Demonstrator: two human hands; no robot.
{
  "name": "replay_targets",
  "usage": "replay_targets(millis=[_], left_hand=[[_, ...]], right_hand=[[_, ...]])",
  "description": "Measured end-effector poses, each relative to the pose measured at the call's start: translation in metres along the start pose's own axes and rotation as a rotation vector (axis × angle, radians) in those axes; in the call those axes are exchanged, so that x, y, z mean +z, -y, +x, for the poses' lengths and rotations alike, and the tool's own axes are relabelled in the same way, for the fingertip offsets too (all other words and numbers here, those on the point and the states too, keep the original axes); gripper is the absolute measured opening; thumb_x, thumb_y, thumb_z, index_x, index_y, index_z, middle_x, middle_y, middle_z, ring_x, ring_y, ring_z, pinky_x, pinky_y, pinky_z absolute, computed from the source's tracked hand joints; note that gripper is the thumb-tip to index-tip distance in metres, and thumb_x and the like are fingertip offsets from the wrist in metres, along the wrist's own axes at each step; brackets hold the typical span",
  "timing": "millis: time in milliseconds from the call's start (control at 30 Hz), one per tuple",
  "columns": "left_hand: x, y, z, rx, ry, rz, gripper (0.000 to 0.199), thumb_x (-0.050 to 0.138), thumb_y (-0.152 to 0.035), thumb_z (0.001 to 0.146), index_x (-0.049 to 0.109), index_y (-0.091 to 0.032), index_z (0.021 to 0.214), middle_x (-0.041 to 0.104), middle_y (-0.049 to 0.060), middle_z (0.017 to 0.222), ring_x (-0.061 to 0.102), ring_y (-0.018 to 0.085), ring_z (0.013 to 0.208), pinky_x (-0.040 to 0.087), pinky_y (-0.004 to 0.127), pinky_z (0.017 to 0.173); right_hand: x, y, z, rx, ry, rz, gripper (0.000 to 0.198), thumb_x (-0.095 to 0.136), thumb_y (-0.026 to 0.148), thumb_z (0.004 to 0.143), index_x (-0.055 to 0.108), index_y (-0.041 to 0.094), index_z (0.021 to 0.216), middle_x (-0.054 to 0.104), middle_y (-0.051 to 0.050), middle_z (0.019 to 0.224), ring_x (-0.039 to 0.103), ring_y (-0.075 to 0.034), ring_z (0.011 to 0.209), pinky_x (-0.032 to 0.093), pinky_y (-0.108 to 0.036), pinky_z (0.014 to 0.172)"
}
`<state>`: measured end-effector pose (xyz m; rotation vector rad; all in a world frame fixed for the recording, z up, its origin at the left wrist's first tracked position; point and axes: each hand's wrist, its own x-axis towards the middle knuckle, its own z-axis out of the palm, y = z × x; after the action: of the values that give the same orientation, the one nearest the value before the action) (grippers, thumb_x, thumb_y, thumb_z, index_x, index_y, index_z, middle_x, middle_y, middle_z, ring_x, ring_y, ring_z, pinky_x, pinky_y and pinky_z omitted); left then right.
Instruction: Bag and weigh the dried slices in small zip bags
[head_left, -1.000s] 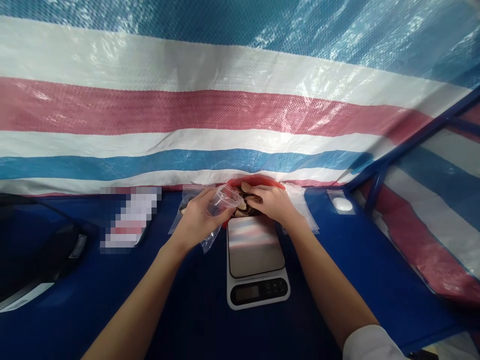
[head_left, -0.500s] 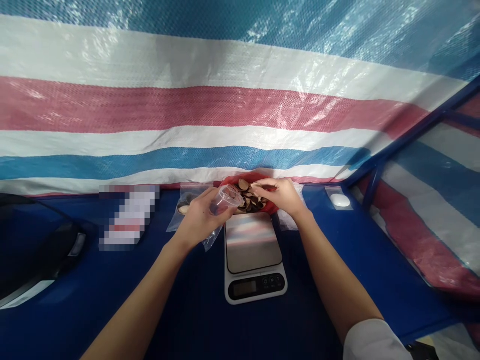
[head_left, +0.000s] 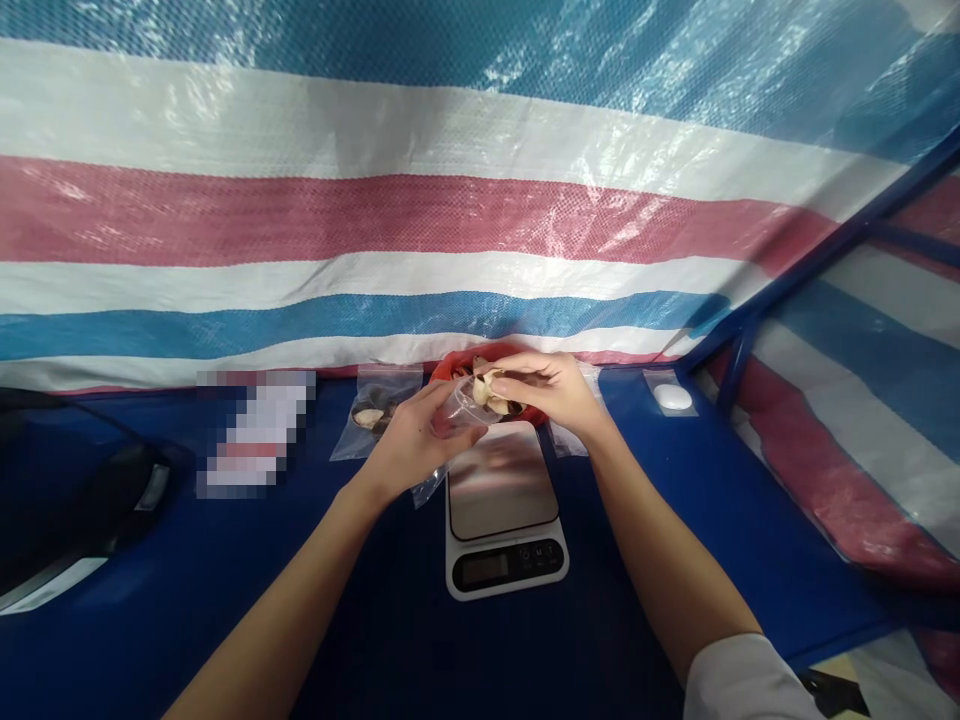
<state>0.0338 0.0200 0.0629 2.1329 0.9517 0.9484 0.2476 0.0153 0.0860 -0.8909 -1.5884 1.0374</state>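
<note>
From where I stand, the left hand [head_left: 420,430] has its grip curled around a clear plastic cup [head_left: 459,412], tipped with its mouth toward the right hand [head_left: 553,392]. The right grip is narrow, thumb and fingers closed on some pale, dark-edged slices [head_left: 491,390] right at the cup's mouth (whether any are already inside, I can't tell). Behind them, near the striped sheet [head_left: 480,220], sits a red container [head_left: 444,368]; the scale [head_left: 504,490] stands just in front on the blue tabletop [head_left: 675,500], its plate bare. A clear bag [head_left: 388,375] with similar slices lies to the left.

I'd judge the step in hand as bringing slices to the cup. The next move seems to call for a steady cup and a gentle loosening of the right fingers.
</note>
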Motion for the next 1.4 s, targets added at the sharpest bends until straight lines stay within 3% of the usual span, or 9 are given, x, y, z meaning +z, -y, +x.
replay_targets(millis=[133,400,533,667,833,967,1200,1400], left_hand=[[0.002,-0.002,0.0,-0.006,-0.003,-0.014,0.045,0.072,-0.04,0.083,0.065,-0.022,0.124,0.068,0.009,0.123,0.066,0.027,0.111,0.052,0.042,0.1],[0.005,-0.003,0.001,0.005,-0.062,-0.014,0.032,0.071,-0.035,0.083,0.068,-0.023,0.113,0.07,0.006,0.114,0.067,0.024,0.103,0.053,0.039,0.096],[0.007,-0.002,0.0,0.015,-0.096,-0.021,0.039,0.072,-0.035,0.082,0.067,-0.021,0.118,0.07,0.008,0.116,0.067,0.026,0.107,0.052,0.042,0.099],[0.01,0.0,0.0,0.017,-0.126,-0.008,0.047,0.073,-0.037,0.081,0.065,-0.02,0.124,0.069,0.009,0.12,0.066,0.027,0.111,0.052,0.043,0.101],[0.011,-0.002,-0.001,0.019,-0.097,0.013,0.041,0.072,-0.036,0.082,0.067,-0.022,0.119,0.069,0.008,0.12,0.067,0.027,0.111,0.053,0.043,0.1],[0.011,-0.004,-0.001,0.02,-0.09,0.026,0.039,0.072,-0.037,0.081,0.068,-0.023,0.117,0.068,0.008,0.123,0.066,0.027,0.113,0.051,0.043,0.104],[0.016,0.0,-0.003,-0.006,-0.15,0.07,0.058,0.077,-0.041,0.077,0.062,-0.022,0.13,0.064,0.01,0.133,0.063,0.029,0.122,0.05,0.044,0.106],[0.016,0.002,-0.003,-0.007,-0.197,0.098,0.067,0.075,-0.043,0.079,0.055,-0.022,0.139,0.062,0.01,0.138,0.064,0.028,0.122,0.051,0.043,0.106]], right_hand=[[0.007,0.001,0.0,0.008,0.03,0.025,0.024,0.079,0.038,0.079,0.08,0.024,0.098,0.078,-0.001,0.088,0.071,-0.014,0.07,0.062,-0.029,0.066],[0.012,-0.007,0.002,-0.058,0.032,-0.106,0.026,0.077,0.039,0.081,0.08,0.025,0.102,0.078,-0.002,0.106,0.074,-0.019,0.096,0.062,-0.033,0.088],[0.011,-0.007,0.002,-0.102,0.027,-0.194,0.022,0.077,0.033,0.082,0.08,0.025,0.102,0.079,-0.002,0.105,0.073,-0.02,0.101,0.06,-0.033,0.091],[0.008,-0.005,0.002,-0.073,0.04,-0.237,0.026,0.077,0.033,0.081,0.079,0.023,0.106,0.079,-0.003,0.103,0.074,-0.02,0.094,0.061,-0.032,0.086],[0.004,-0.006,0.0,-0.021,0.15,-0.19,0.033,0.075,0.035,0.083,0.076,0.022,0.113,0.078,-0.004,0.104,0.074,-0.018,0.093,0.061,-0.033,0.087],[0.004,-0.011,0.0,-0.008,0.16,-0.119,0.033,0.077,0.036,0.081,0.076,0.022,0.111,0.078,-0.004,0.105,0.073,-0.019,0.097,0.06,-0.034,0.089],[0.013,-0.012,0.002,-0.007,0.087,-0.219,0.021,0.075,0.029,0.082,0.078,0.026,0.103,0.077,0.001,0.103,0.072,-0.019,0.096,0.06,-0.031,0.09],[0.013,-0.007,0.001,-0.015,0.074,-0.288,0.025,0.077,0.03,0.081,0.078,0.026,0.106,0.078,0.0,0.103,0.073,-0.021,0.095,0.061,-0.032,0.09]])
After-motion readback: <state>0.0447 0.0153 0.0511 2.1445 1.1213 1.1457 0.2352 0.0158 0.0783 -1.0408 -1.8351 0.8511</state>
